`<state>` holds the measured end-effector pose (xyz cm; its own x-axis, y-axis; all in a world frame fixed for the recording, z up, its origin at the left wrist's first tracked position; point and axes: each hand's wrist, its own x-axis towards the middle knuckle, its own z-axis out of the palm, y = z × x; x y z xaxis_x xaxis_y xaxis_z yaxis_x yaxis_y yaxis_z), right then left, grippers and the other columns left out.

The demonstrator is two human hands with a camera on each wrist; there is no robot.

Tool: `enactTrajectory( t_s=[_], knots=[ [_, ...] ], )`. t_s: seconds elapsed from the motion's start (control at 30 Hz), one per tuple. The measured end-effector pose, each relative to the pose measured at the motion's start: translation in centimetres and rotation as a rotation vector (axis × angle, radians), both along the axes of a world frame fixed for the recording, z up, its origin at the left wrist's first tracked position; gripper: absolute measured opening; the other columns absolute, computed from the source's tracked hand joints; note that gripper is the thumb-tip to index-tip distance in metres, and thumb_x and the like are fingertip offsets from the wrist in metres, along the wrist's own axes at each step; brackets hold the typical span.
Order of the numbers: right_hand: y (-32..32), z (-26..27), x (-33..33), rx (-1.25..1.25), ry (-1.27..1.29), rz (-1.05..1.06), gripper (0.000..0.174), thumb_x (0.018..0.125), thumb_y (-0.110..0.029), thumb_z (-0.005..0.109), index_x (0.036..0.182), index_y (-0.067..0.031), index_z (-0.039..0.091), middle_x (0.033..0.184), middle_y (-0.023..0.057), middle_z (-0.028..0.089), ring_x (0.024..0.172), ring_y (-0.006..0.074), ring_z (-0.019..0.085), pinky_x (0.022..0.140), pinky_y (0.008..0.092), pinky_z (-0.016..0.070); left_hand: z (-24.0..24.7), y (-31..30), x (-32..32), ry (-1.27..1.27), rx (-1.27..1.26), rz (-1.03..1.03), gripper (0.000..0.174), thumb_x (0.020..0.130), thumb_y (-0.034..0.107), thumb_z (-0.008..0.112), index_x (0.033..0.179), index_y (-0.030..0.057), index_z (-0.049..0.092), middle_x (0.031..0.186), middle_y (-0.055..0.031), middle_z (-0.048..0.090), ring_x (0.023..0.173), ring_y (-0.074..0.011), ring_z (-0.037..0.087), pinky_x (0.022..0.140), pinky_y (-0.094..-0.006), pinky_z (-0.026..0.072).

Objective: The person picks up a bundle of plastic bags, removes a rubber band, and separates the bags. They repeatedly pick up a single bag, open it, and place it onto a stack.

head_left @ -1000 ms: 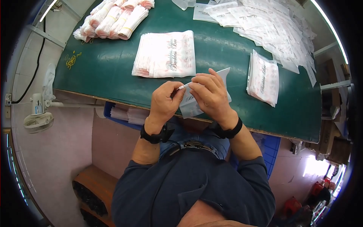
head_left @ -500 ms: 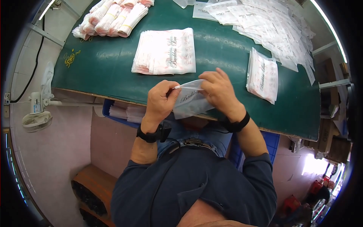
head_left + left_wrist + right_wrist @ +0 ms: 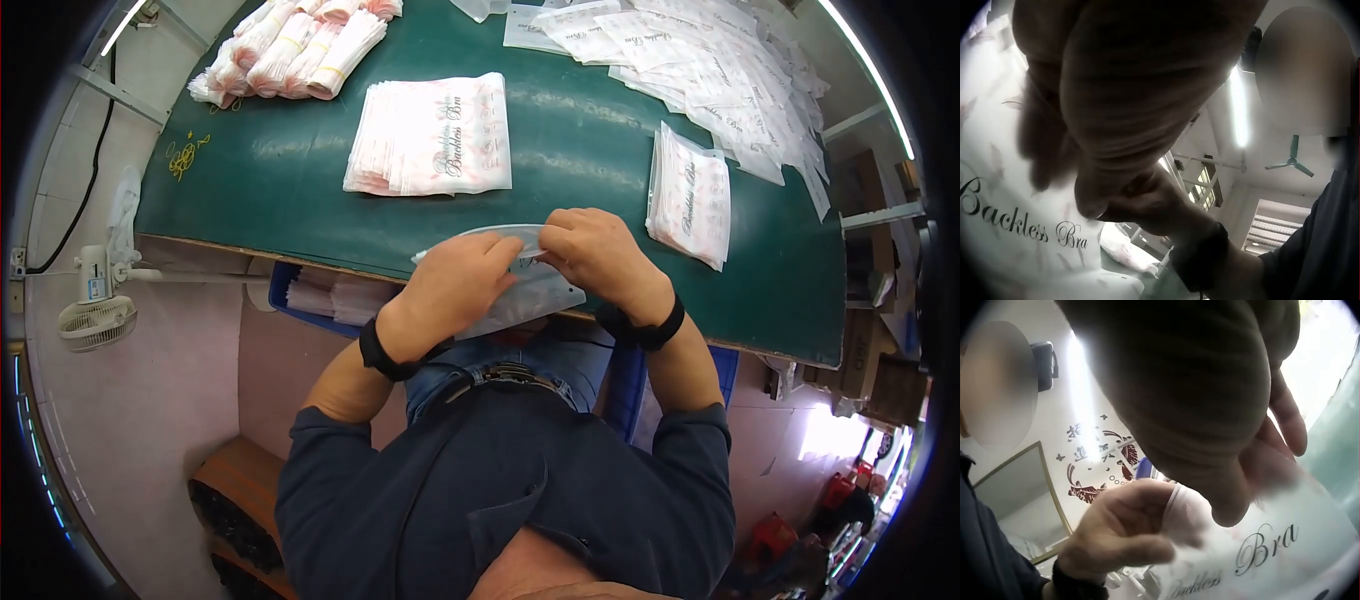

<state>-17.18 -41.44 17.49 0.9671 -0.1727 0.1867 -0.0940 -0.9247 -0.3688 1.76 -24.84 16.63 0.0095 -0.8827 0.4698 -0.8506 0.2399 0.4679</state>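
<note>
A translucent bag (image 3: 540, 296) printed "Backless Bra" is held near the table's front edge in the head view. The left hand (image 3: 462, 282) pinches its top edge, with the bag's corner sticking out past the knuckles. Close to it on the right, the right hand (image 3: 602, 256) pinches the same edge. In the left wrist view the bag (image 3: 997, 156) spreads behind the left hand (image 3: 1129, 81). The right wrist view has the printed bag (image 3: 1310, 519) below the right hand (image 3: 1191, 394), whose fingertips are partly behind the film.
On the green table (image 3: 280, 200) lie a wide stack of printed bags (image 3: 430, 135), a smaller stack (image 3: 690, 198), a loose heap (image 3: 700, 75), banded bundles (image 3: 300, 50) and yellow rubber bands (image 3: 185, 157). Blue crates (image 3: 624, 390) stand below the table.
The left hand has moved right along the bag's top edge from its corner, close to the right hand. The right hand first moved right, away from the left, and now pinches the edge slightly lower.
</note>
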Motion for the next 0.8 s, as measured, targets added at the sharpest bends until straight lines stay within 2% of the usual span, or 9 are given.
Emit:
enactTrajectory(
  t_s=[0.07, 0.1, 0.13, 0.2, 0.23, 0.33, 0.47, 0.6, 0.8],
  knots=[
    [1.2, 0.6, 0.4, 0.138, -0.110, -0.089, 0.020, 0.088, -0.015, 0.081, 0.088, -0.0052, 0.064, 0.096, 0.0123, 0.071, 0.087, 0.0365, 0.068, 0.073, 0.0457, 0.0540, -1.8, -1.2, 1.3, -0.007, 0.465, -0.114, 0.033, 0.091, 0.005, 0.077, 0.123, 0.0037, 0.072, 0.102, -0.0146, 0.076, 0.094, -0.0313, 0.074, 0.084, -0.0410, 0.0578],
    [1.8, 0.9, 0.7, 0.278, -0.221, -0.183, 0.020, 0.089, -0.015, 0.081, 0.088, -0.0053, 0.064, 0.093, 0.0126, 0.070, 0.084, 0.0371, 0.068, 0.071, 0.0461, 0.0538, -1.5, -1.6, 1.8, -0.020, 0.460, -0.118, 0.033, 0.091, 0.005, 0.077, 0.123, 0.0037, 0.072, 0.102, -0.0146, 0.076, 0.094, -0.0313, 0.074, 0.084, -0.0410, 0.0578],
    [2.1, 1.0, 1.0, 0.420, -0.330, -0.274, 0.019, 0.090, -0.014, 0.080, 0.087, -0.0054, 0.063, 0.090, 0.0128, 0.070, 0.082, 0.0377, 0.068, 0.070, 0.0464, 0.0535, -0.5, -2.0, 2.1, 0.133, 0.533, -0.123, 0.031, 0.092, 0.007, 0.077, 0.122, 0.0032, 0.073, 0.103, -0.0137, 0.077, 0.095, -0.0283, 0.074, 0.084, -0.0401, 0.0577],
    [2.8, -0.2, 2.0, 0.383, -0.330, -0.267, 0.018, 0.091, -0.014, 0.080, 0.088, -0.0056, 0.064, 0.086, 0.0130, 0.069, 0.079, 0.0379, 0.067, 0.068, 0.0462, 0.0534, 0.4, -1.8, 2.0, 0.461, 0.701, -0.133, 0.028, 0.094, 0.009, 0.075, 0.122, 0.0020, 0.073, 0.105, -0.0117, 0.077, 0.097, -0.0223, 0.074, 0.084, -0.0382, 0.0573],
    [2.9, -1.0, 2.4, 0.338, -0.331, -0.256, 0.016, 0.091, -0.013, 0.080, 0.090, -0.0057, 0.065, 0.083, 0.0132, 0.067, 0.076, 0.0381, 0.067, 0.066, 0.0460, 0.0532, 0.1, -1.7, 2.1, 0.463, 0.715, -0.144, 0.028, 0.094, 0.009, 0.075, 0.122, 0.0020, 0.073, 0.105, -0.0117, 0.077, 0.097, -0.0223, 0.074, 0.084, -0.0382, 0.0573],
    [1.7, -0.6, 2.7, 0.235, -0.336, -0.154, 0.016, 0.091, -0.012, 0.080, 0.090, -0.0057, 0.065, 0.078, 0.0131, 0.065, 0.070, 0.0378, 0.066, 0.062, 0.0451, 0.0525, -1.1, -1.5, 2.6, 0.841, 0.991, -0.607, 0.023, 0.098, 0.009, 0.072, 0.119, 0.0008, 0.075, 0.107, -0.0080, 0.078, 0.099, -0.0162, 0.072, 0.087, -0.0342, 0.0575],
    [1.0, 0.8, 2.6, 0.146, -0.379, 0.056, 0.021, 0.090, -0.013, 0.081, 0.087, -0.0054, 0.062, 0.073, 0.0117, 0.063, 0.065, 0.0359, 0.064, 0.056, 0.0431, 0.0508, -1.7, -0.3, 1.1, 0.648, 1.103, -0.796, 0.029, 0.097, 0.008, 0.073, 0.125, 0.0010, 0.074, 0.112, -0.0075, 0.078, 0.102, -0.0168, 0.073, 0.093, -0.0323, 0.0574],
    [2.1, 0.4, 3.0, 0.139, -0.423, 0.182, 0.026, 0.090, -0.013, 0.082, 0.083, -0.0061, 0.058, 0.071, 0.0099, 0.061, 0.062, 0.0333, 0.063, 0.052, 0.0414, 0.0491, -1.9, 0.9, -0.5, 0.816, 1.110, -0.821, 0.037, 0.094, 0.014, 0.077, 0.129, 0.0019, 0.073, 0.111, -0.0080, 0.079, 0.107, -0.0184, 0.072, 0.097, -0.0325, 0.0553],
    [2.8, 0.0, 3.6, 0.131, -0.470, 0.250, 0.027, 0.089, -0.012, 0.082, 0.081, -0.0074, 0.057, 0.069, 0.0088, 0.058, 0.059, 0.0306, 0.062, 0.050, 0.0402, 0.0478, -1.5, 2.2, -1.6, 1.008, 1.226, -0.750, 0.049, 0.096, 0.010, 0.074, 0.144, 0.0028, 0.065, 0.117, -0.0093, 0.078, 0.111, -0.0179, 0.073, 0.101, -0.0327, 0.0556]
  ],
)
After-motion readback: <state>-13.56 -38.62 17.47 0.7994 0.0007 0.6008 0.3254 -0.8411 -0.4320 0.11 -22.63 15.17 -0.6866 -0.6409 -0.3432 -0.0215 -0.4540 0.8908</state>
